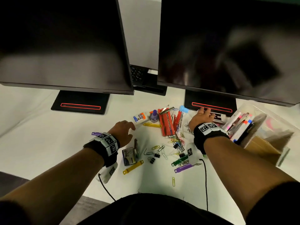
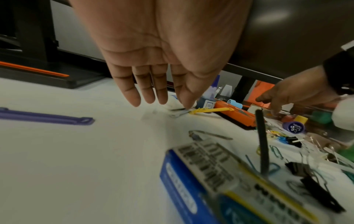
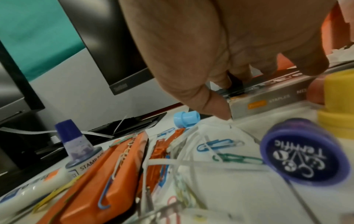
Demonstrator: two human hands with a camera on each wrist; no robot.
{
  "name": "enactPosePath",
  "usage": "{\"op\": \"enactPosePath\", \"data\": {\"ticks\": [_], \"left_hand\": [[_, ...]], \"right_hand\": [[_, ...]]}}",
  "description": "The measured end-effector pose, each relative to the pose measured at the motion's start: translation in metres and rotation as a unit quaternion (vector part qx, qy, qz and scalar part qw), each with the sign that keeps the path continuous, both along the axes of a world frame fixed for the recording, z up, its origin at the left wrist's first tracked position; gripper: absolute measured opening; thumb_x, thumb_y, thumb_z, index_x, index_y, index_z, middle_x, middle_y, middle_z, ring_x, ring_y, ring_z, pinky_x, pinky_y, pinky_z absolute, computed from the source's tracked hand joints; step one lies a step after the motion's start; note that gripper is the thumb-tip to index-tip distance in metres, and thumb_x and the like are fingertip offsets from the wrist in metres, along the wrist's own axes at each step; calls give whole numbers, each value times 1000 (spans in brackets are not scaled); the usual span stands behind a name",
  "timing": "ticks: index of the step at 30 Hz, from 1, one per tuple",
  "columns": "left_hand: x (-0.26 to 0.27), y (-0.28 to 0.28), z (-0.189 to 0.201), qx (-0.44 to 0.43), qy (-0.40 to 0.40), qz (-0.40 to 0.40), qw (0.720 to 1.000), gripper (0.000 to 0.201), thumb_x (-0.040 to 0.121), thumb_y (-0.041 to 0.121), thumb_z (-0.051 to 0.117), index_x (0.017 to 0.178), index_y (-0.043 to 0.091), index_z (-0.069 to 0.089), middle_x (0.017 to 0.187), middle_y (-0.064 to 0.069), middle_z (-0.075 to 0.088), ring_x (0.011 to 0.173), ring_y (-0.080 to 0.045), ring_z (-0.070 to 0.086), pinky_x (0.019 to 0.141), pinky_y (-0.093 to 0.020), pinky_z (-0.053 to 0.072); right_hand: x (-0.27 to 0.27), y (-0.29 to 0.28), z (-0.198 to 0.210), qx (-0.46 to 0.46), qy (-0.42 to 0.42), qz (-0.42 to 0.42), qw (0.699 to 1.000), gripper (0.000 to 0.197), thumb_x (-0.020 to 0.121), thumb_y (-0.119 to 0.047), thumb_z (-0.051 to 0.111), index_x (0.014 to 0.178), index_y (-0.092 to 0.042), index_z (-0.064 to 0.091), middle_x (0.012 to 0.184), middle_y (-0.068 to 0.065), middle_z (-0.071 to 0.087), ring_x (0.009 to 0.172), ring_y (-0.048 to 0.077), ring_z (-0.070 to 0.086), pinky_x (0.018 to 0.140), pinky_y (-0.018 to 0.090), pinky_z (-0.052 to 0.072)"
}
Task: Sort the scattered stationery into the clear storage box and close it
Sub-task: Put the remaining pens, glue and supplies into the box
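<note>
The clear storage box (image 1: 274, 120) stands open at the right with markers (image 1: 241, 125) inside. My right hand (image 1: 203, 115) reaches beside it and grips a grey staples box (image 3: 268, 97), fingers curled over its top and thumb (image 3: 216, 109) at its near corner. My left hand (image 1: 125, 131) hovers open with straight fingers (image 2: 145, 94) just short of a white glue bottle (image 1: 141, 117). Between the hands lie a purple stamp-ink bottle (image 1: 153, 116), orange packs (image 1: 165, 123) and a heap of paper clips (image 1: 177, 142).
Two dark monitors (image 1: 65, 46) on stands overhang the back of the white desk. A blue staple box (image 1: 129, 155), yellow fastener (image 1: 133, 167), black binder clips (image 1: 156, 155), a purple clip (image 1: 96, 133) and a round purple stamp (image 3: 304, 153) lie nearby.
</note>
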State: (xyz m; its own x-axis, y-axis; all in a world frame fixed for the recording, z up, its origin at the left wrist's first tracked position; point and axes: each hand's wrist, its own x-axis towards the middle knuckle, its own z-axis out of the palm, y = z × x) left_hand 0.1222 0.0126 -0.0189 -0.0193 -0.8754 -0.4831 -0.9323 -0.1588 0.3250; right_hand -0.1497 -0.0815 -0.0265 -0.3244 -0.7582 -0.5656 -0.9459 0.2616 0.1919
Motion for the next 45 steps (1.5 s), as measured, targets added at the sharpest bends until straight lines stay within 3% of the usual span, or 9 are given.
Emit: {"op": "enactPosePath", "data": {"ticks": [3,9,14,18,23,26,31,38,45], "left_hand": [[-4,2,0,14,10,-25,1000,31,90,18,53,121,22,52,137,-3,46,125,-22,46,106,-32,39],[-33,-5,5,4,38,-101,994,34,91,18,49,124,24,50,134,-1,49,121,-20,48,104,-31,37],[-72,-16,3,-37,29,-151,987,31,89,12,44,116,23,55,124,-3,55,116,-25,52,99,-38,44],[-96,-24,-3,-47,-8,-73,996,51,93,29,45,141,20,29,141,-13,40,117,-31,52,99,-42,45],[-107,-25,-11,3,-45,-12,999,82,82,37,65,145,19,14,147,-14,28,127,-31,44,105,-43,42],[-107,-24,-15,-4,-57,-2,998,74,84,29,63,141,16,19,145,-18,31,125,-32,46,104,-40,42],[-100,-20,-3,-12,-75,-2,997,65,80,34,58,135,17,29,120,-10,58,111,-29,53,94,-41,46],[-88,-7,42,-95,-1,-36,995,59,77,24,59,132,22,36,128,-5,50,115,-25,50,97,-40,46],[-102,-9,52,-144,73,-114,980,56,85,11,55,136,16,34,118,-9,58,109,-25,54,92,-32,45]], "right_hand": [[4,10,0,-7,-17,31,999,79,94,-35,43,148,1,-4,158,17,-4,146,35,-4,120,48,5],[23,44,0,-21,-127,18,992,84,89,-25,56,151,-12,1,159,12,-6,146,35,-1,116,53,22],[25,65,2,-30,-143,89,985,77,81,-17,59,146,-16,19,156,9,13,144,31,15,113,49,28],[14,56,18,-76,-107,82,988,72,85,-10,52,147,-21,19,158,8,6,144,35,9,113,54,25],[0,45,27,-10,-52,89,995,70,90,-11,48,149,-16,10,157,18,0,143,45,2,112,58,20],[0,43,26,23,-29,104,994,67,88,-14,54,144,-7,19,148,23,23,139,48,16,114,59,17],[9,48,33,20,-69,42,997,61,85,-17,55,139,-10,29,141,19,28,133,47,27,107,55,34],[12,68,59,-74,-97,75,990,47,83,-17,62,127,-10,44,129,12,37,115,30,46,81,35,40],[-2,94,74,-145,-142,142,969,43,84,-13,60,124,-10,46,123,10,48,113,28,46,92,35,44]]}}
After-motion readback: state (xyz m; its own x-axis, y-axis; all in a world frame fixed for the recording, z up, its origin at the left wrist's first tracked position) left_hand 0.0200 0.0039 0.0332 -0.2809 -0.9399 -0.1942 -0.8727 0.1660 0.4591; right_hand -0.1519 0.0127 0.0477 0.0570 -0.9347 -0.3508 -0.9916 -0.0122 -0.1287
